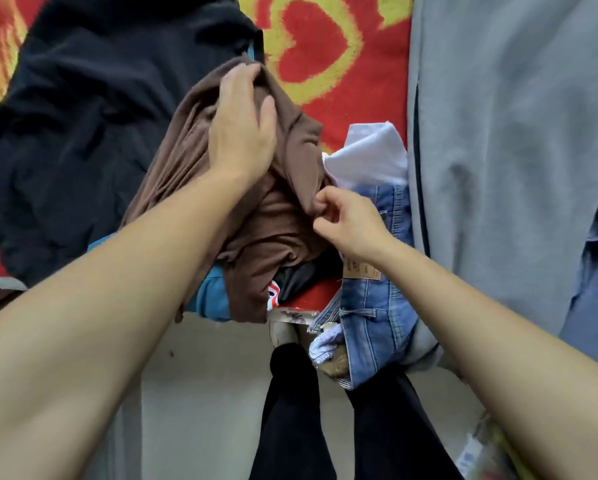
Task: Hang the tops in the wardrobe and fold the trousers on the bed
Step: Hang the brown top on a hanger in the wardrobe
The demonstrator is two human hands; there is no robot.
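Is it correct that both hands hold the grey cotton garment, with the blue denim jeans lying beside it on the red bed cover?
Not quite: the head view shows the left hand and right hand on the brown soft cotton garment, not a grey one. The blue denim jeans do lie beside it.

Crumpled brown top [256, 216] on bed, jeans [373, 306] beside

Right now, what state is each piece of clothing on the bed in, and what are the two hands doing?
Brown soft jersey garment: crumpled, gripped by both hands.
Left hand: laid on the brown garment's top, fingers curled into it.
Right hand: pinching its edge.
Blue denim jeans: unfolded, hanging over the bed edge.
Black garment: heaped, untouched.
Grey fleece garment: spread out flat.
White cloth: partly buried.
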